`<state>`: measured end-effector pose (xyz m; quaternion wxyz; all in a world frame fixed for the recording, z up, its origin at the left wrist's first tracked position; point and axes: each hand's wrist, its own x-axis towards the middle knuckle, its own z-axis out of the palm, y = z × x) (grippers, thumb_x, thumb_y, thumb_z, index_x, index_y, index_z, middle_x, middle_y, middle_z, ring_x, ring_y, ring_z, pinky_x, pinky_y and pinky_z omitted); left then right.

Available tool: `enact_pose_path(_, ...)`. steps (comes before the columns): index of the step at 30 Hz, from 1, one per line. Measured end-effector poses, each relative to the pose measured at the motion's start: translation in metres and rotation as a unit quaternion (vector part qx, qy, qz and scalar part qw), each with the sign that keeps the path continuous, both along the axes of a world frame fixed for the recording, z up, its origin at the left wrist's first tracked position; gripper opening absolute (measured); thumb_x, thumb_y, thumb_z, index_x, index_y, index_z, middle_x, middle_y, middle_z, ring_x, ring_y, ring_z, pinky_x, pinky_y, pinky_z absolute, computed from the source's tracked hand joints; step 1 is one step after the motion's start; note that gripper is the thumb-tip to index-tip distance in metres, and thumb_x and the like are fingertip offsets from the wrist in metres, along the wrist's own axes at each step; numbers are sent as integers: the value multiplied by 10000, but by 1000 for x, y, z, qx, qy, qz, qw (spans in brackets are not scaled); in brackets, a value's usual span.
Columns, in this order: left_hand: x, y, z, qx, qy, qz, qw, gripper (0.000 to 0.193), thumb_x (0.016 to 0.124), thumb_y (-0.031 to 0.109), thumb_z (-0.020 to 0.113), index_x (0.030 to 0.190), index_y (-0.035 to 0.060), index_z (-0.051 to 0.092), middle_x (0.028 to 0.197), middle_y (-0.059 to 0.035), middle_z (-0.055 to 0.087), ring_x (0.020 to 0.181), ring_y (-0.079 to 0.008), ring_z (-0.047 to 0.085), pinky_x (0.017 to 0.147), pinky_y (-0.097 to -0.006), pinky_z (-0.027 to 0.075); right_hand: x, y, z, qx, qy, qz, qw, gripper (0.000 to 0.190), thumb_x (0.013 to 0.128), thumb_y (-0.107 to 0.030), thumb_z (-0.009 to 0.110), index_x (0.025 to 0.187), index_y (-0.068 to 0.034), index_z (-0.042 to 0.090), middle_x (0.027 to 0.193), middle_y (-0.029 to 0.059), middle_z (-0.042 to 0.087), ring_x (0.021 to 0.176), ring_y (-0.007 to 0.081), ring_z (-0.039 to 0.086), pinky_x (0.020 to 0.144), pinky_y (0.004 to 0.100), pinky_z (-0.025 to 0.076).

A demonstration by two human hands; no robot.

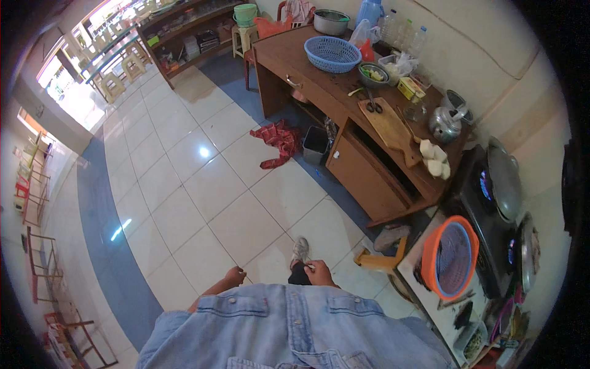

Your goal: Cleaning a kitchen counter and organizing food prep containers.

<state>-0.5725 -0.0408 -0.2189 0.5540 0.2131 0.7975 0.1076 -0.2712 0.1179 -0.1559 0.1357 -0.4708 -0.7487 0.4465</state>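
Observation:
My left hand [236, 275] hangs over the tiled floor [221, 198] with its fingers curled; whether anything small is inside them cannot be made out. Lower right of it, in front of my denim shirt [258, 318], my right hand [319, 273] is closed around a small pale object [310, 266], too small to name. My shoe [300, 250] shows just beyond that hand. Neither hand touches the wooden desk [318, 92], which holds a cutting board [385, 127] with scissors [374, 106] and pale peeled pieces of food [434, 159].
Right of me, a gas stove [468, 221] burns with blue flames under a wok [504, 180] and another pan [527, 253]. An orange basin [428, 263] holds a colander beside it. A red cloth [279, 140] and a dark bin [315, 143] are on the floor by the desk.

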Motion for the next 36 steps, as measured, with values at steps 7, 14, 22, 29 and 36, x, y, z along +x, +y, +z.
enact_pose_path(7,-40,192,-6,79,112,-118,984,398,771,303,558,1051,22,525,981,-202,589,939,-330,558,812,-374,445,-25,109,13,-92,-38,-21,995,249,752,-164,615,958,-24,606,944,171,535,707,244,602,641,290,517)
enact_pose_path(14,-51,407,-33,118,25,-125,985,397,793,279,545,1084,14,490,938,-192,602,902,-301,580,778,-364,456,-40,161,-28,-170,-51,-97,979,235,755,-175,612,925,-13,602,852,173,564,715,269,579,651,347,485)
enact_pose_path(22,-105,589,-187,144,132,-359,913,294,786,250,482,950,42,609,964,-202,595,942,-333,559,815,-389,442,-68,174,-110,-148,-106,-97,979,289,779,-286,578,978,-77,580,805,140,569,813,300,550,746,401,446)
enact_pose_path(29,-89,689,-310,149,126,-283,939,248,764,231,534,898,49,637,932,-169,614,877,-261,598,734,-389,488,-94,229,-133,-198,-67,-232,950,220,863,-215,514,994,-45,560,872,100,557,841,199,555,797,298,458)
enact_pose_path(36,-39,755,-367,-6,-284,351,892,412,820,306,565,1117,44,452,1059,-133,489,807,-299,540,672,-438,493,-55,269,-230,-444,228,-458,736,255,798,-226,600,970,-41,575,965,162,599,894,263,582,796,350,461)
